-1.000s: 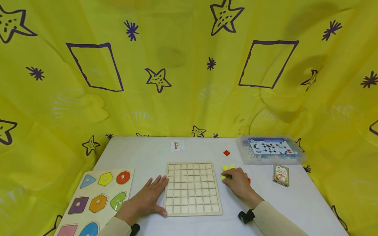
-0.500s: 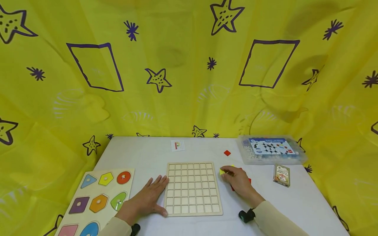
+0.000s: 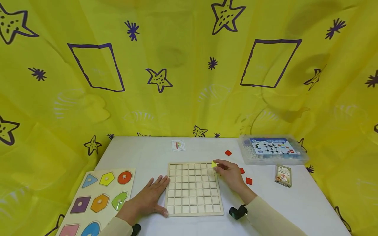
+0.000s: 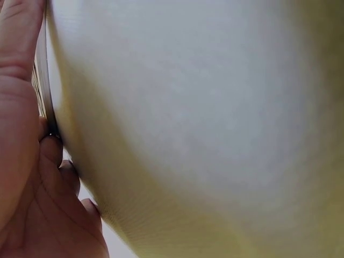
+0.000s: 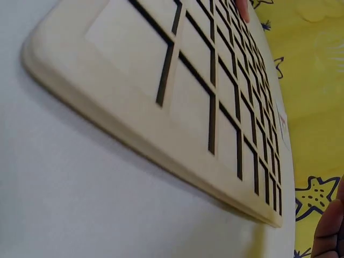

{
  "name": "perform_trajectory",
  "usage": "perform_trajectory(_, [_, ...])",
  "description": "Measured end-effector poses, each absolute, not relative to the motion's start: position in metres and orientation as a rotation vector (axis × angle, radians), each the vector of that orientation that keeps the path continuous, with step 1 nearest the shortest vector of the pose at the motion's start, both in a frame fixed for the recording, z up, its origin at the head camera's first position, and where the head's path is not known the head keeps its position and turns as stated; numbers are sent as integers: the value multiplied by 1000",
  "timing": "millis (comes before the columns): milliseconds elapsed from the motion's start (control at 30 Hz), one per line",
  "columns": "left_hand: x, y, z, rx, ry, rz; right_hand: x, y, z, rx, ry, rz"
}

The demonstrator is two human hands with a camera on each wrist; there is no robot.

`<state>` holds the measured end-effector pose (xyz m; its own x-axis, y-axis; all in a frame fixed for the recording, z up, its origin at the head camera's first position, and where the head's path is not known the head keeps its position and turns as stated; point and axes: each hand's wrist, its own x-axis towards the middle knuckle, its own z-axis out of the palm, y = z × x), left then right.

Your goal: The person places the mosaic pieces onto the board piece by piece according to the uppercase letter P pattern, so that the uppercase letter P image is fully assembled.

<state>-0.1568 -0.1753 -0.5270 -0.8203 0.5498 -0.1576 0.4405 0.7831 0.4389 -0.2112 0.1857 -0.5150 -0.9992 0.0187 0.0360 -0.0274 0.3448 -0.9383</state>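
My right hand [image 3: 233, 177] pinches a yellow tile [image 3: 214, 164] between its fingers [image 3: 221, 162] — at the far right corner of a wooden grid board [image 3: 193, 193]. My left hand [image 3: 147, 199], fingers straight, touches the board's left edge. Red tiles [image 3: 249, 181] lie right of it on the table [image 3: 271, 206].
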Motion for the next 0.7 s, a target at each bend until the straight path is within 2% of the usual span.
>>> perform_trajectory(367, [-158,-175,-527,788,2708,545,-223,165,-514,60,-2461,1955])
perform_trajectory(700, [-157,-176,-524,792,2706,533,-231,153,-522,42,-2556,1868])
